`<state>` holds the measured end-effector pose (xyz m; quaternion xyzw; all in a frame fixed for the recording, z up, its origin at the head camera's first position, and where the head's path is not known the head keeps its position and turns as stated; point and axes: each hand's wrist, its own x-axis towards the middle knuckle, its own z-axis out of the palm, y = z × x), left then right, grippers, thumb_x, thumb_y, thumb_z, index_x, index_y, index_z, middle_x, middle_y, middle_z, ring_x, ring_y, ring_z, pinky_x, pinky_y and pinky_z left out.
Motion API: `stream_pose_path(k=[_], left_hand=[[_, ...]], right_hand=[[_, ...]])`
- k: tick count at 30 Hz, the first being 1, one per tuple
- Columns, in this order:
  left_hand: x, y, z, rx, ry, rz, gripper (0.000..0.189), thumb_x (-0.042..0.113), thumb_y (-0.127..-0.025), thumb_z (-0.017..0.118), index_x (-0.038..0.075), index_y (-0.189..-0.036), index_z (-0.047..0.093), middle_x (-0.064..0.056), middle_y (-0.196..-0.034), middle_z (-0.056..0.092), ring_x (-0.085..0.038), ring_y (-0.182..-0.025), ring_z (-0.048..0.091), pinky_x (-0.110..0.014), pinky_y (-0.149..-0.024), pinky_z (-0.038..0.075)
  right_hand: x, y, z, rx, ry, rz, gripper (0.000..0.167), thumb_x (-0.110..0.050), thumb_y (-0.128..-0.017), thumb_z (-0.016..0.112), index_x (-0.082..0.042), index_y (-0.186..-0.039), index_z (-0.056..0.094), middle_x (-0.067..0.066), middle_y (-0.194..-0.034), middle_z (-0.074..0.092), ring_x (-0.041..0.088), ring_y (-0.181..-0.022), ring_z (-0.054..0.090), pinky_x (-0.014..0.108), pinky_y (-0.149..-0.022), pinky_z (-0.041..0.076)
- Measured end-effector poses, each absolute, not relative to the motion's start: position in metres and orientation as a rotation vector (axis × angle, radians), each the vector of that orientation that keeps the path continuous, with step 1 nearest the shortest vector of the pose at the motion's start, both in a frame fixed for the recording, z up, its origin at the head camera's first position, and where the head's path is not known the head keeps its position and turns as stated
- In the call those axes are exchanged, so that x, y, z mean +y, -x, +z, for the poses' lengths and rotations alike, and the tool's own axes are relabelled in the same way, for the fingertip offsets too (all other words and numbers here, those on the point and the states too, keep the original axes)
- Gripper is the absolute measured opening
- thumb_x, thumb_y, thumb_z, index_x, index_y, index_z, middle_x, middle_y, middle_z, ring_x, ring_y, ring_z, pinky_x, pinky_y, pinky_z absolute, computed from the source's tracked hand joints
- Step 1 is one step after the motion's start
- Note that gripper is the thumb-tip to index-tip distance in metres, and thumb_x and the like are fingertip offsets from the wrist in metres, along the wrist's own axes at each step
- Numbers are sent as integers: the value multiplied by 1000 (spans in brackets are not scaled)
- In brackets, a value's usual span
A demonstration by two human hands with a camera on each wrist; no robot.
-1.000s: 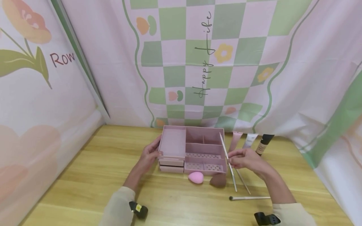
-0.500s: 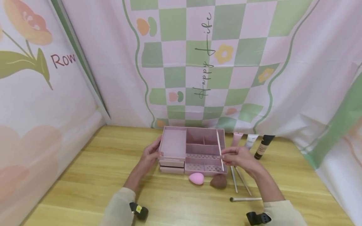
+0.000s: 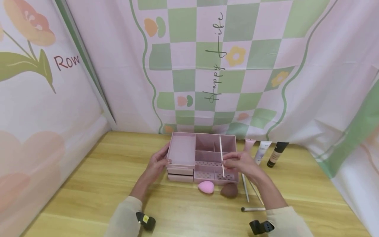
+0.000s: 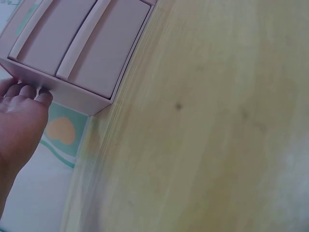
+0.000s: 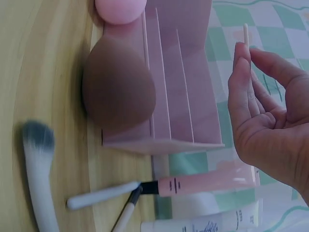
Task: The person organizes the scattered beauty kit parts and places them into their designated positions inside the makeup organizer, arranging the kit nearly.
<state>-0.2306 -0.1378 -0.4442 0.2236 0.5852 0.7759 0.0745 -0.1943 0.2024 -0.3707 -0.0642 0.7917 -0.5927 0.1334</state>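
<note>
A pink makeup organizer [image 3: 182, 148] with open compartments on its right and drawers on its left stands on the table. My left hand [image 3: 157, 164] holds its left side, thumb at the front corner; in the left wrist view the fingertips of that hand [image 4: 21, 116] meet the side wall. My right hand [image 3: 241, 163] pinches a slim white makeup brush [image 3: 220, 148] between thumb and fingers, upright over the right compartments. In the right wrist view only a short white end of the brush [image 5: 246, 33] shows above the fingertips.
A pink sponge [image 3: 206, 187] and a brown sponge [image 3: 229, 190] lie at the organizer's front. More brushes, one with a dark head [image 3: 253, 209], lie to the right. Behind them stand a pink tube [image 5: 207, 182], a white tube [image 3: 262, 152] and a black-capped tube [image 3: 277, 154].
My right hand has moved left with the brush, from beside the organizer's right wall to over its compartments. The left hand keeps its place on the organizer.
</note>
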Motion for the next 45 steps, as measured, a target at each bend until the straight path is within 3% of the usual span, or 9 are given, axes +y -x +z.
stream_pose_path(k=[9, 22, 29, 35, 45], left_hand=[[-137, 231, -444, 1735, -680, 2339, 82, -10, -85, 47, -11, -157, 8, -27, -169, 3, -40, -158, 4, -12, -115, 37], [-137, 229, -444, 1736, -657, 2345, 83, -12, -84, 46, -11, -157, 8, -26, -170, 4, -40, -158, 4, -11, -115, 37], [-137, 229, -443, 1736, -656, 2337, 83, -12, -84, 46, -10, -158, 8, -26, -170, 3, -40, -159, 3, -12, -115, 37], [-138, 230, -442, 1742, -654, 2337, 82, -13, -84, 45, -10, -158, 9, -26, -170, 4, -40, -159, 3, -12, -116, 37], [-137, 230, -442, 1734, -660, 2334, 82, -14, -84, 44, -11, -158, 8, -27, -170, 4, -40, -159, 4, -12, -115, 37]], right_hand=[[184, 198, -368, 2267, 204, -1725, 45, -8, -91, 67, 18, -127, 56, -3, -88, 72, 6, -79, 68, 24, -79, 65], [157, 200, -358, 2277, 294, -1673, 43, -7, -90, 69, 17, -124, 60, 26, -108, 75, 12, -83, 73, 38, -87, 66], [144, 204, -358, 2258, 234, -1670, 42, -10, -89, 71, 13, -123, 63, 10, -98, 78, 12, -82, 72, 33, -86, 65], [134, 211, -357, 2261, 240, -1661, 39, -9, -91, 69, 14, -122, 64, 11, -98, 78, 9, -77, 70, 30, -81, 65], [123, 215, -355, 2235, 237, -1672, 36, -6, -91, 68, 14, -120, 65, 0, -85, 76, 7, -73, 69, 27, -79, 65]])
